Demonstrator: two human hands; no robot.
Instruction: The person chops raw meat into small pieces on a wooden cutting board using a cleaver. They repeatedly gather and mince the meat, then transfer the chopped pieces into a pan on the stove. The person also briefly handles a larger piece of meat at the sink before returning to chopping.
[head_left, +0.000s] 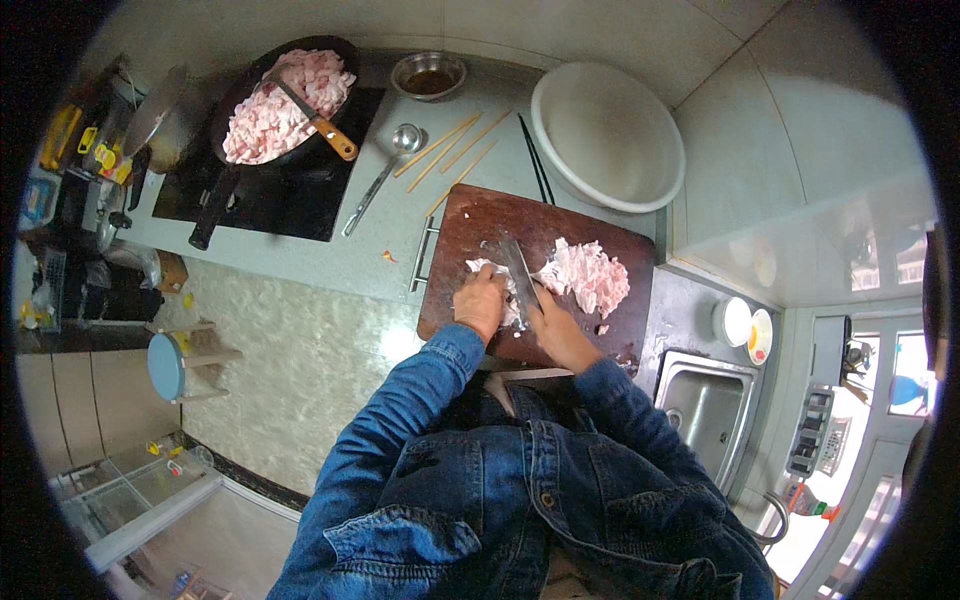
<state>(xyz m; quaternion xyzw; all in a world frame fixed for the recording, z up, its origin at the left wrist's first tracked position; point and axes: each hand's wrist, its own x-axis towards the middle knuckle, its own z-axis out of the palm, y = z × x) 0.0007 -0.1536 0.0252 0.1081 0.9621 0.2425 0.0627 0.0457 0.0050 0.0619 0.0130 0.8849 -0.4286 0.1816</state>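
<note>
My right hand (559, 330) grips a kitchen knife (520, 271), its broad blade angled up and to the left over a dark wooden cutting board (480, 214). My left hand (481, 301) presses on pale raw meat (480, 265) just left of the blade, the fingertips curled. To the right of the blade lies a pile of cut pale pink raw meat (596, 274), with one small piece below it. The knife's handle is hidden in my right hand.
A pan (216, 206) of cut meat with a wooden-handled utensil (334, 139) sits on the black cooktop (300, 199). Near the board are a metal ladle (375, 184), several wooden chopsticks (442, 146), a metal bowl (427, 94) and a large white basin (559, 169). A sink (705, 405) is at right.
</note>
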